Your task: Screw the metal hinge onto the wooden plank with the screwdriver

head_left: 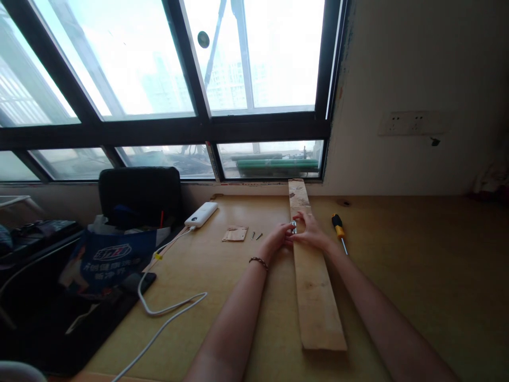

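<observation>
A long wooden board (316,286) lies lengthwise on the table, reaching toward the window. At its left edge sits a small silver metal piece with holes, which looks like a hinge (294,227). My left hand (279,236) pinches the hinge from the left, beside the board. Over the board, my right hand (310,232) curves its thumb and index finger around the same piece, closed on it; the exact contact is partly hidden. Two screws (256,236) lie left of my hands, near a thin square wood scrap (235,234). To the right rests a black-and-yellow screwdriver (339,231).
A white power bank (201,214) with a white cable (167,310) lies on the left of the table (417,276). Beyond the left edge are a black chair (140,193) and a blue bag (111,260). The window and wall bound the far side.
</observation>
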Demonstrator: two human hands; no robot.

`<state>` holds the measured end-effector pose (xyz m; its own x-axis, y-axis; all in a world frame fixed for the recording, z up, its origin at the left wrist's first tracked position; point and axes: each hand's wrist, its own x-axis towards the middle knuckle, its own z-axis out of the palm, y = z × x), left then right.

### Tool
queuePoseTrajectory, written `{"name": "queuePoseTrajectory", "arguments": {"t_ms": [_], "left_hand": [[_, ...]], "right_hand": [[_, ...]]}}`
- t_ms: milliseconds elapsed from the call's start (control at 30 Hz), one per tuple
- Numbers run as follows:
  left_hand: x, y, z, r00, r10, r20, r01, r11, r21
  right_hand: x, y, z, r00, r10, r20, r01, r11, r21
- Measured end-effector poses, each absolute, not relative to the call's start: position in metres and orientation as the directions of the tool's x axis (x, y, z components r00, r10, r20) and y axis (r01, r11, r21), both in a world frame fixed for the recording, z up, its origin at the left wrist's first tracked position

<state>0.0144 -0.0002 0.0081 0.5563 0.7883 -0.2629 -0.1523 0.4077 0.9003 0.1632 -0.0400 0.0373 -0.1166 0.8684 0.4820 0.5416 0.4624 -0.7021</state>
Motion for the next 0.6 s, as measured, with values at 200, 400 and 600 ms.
{"name": "queuePoseTrajectory", "arguments": {"t_ms": [200, 400, 600], "left_hand": [[0.0134, 0.0013, 0.008, 0.591, 0.775, -0.223, -0.1, 0.344, 0.934], [0.0139, 0.0027, 0.0078, 0.607, 0.757, -0.241, -0.075, 0.356, 0.932], [0.0139, 0.0052, 0.0052, 0.609, 0.758, -0.232, -0.081, 0.35, 0.933]], "right_hand": [[0.1616, -0.0414, 0.0276, -0.027, 0.893, 0.449, 0.499, 0.401, -0.768], [0.1618, -0.0402, 0.0304, 0.001, 0.904, 0.428, 0.495, 0.372, -0.786], [0.1642, -0.0433, 0.0276, -0.022, 0.874, 0.485, 0.483, 0.434, -0.76]]}}
